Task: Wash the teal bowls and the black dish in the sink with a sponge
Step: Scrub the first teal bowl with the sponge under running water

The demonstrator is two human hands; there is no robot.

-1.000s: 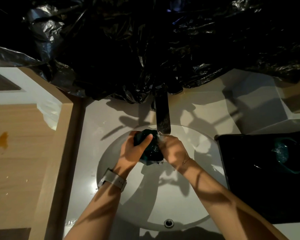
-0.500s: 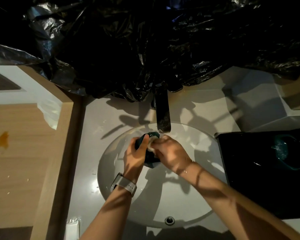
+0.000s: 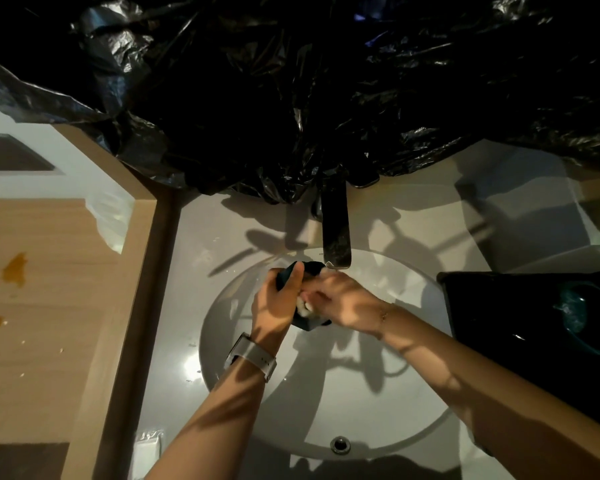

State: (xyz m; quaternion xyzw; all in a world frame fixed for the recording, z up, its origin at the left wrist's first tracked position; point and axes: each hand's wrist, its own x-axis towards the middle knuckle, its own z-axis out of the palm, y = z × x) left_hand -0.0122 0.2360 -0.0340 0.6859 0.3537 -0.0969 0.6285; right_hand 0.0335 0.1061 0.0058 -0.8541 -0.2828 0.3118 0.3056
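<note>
Here, held bowl: a teal bowl (image 3: pixel 291 276) sits between both hands over the white sink basin (image 3: pixel 361 393), just under the tip of the dark faucet spout (image 3: pixel 336 233); only its upper edge and a lower corner show past the hands.
Sponge: a pale, foamy bit (image 3: pixel 305 306) shows between the two hands against the bowl; too hidden to tell its full shape.
Left hand: the left hand (image 3: pixel 274 306) grips the bowl from the left, thumb laid up along its rim, fingers curled round the far side; a light-banded watch (image 3: pixel 252 356) sits on the wrist.
Right hand: the right hand (image 3: pixel 343 299) presses in from the right, fingers curled on the sponge at the bowl; a thin bracelet (image 3: pixel 383 315) crosses the wrist.
Second bowl: another teal bowl (image 3: pixel 582 317) lies on the black dish (image 3: pixel 499 306) at the right, on the counter beside the basin.
Basin: round, with a metal overflow fitting (image 3: pixel 340 445) at its near edge and shadows of the arms across it.
Behind: crumpled black plastic sheeting (image 3: pixel 291 81) hangs over the back of the counter and covers the faucet's base.
Left side: a wooden surface (image 3: pixel 49 306) carries an orange-brown stain (image 3: pixel 14 268) and a few crumbs.
</note>
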